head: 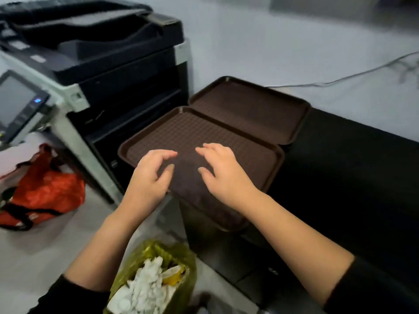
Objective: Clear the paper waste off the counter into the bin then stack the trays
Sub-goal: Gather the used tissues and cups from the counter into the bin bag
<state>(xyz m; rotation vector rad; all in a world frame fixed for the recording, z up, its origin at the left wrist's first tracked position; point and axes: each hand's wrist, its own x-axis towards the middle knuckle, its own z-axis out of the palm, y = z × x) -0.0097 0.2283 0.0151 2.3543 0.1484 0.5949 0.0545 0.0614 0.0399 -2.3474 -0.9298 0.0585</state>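
Two brown rectangular plastic trays with raised rims and a dimpled grid texture lie flat, side by side, on a black counter (353, 159). The near tray (226, 134) overhangs the counter's front edge; the far tray (251, 103) sits just behind it, long edges touching or nearly so.

Both hands hover over the near tray's front half. Left hand (149, 175): fingers curled and loosely spread, holding nothing, thumb pointing in toward the tray's middle. Right hand (223, 171): the same, fingers bent and apart, empty. Whether fingertips touch the tray surface, cannot tell. Both tray floors bare.

Below the near tray, on the floor, a bin lined with a yellow-green plastic bag (156, 279) stands between the forearms, filled with crumpled white paper (147, 284) and a yellow scrap.

Left of the near tray: a large black and grey office copier (95, 71) with a blue-lit control panel, its side close to the tray's left edge. Further left and lower, a crumpled orange-red bag with black handles (45, 189) on a pale floor. Behind the far tray, a white wall with a thin grey cable (340, 79) trailing across it.
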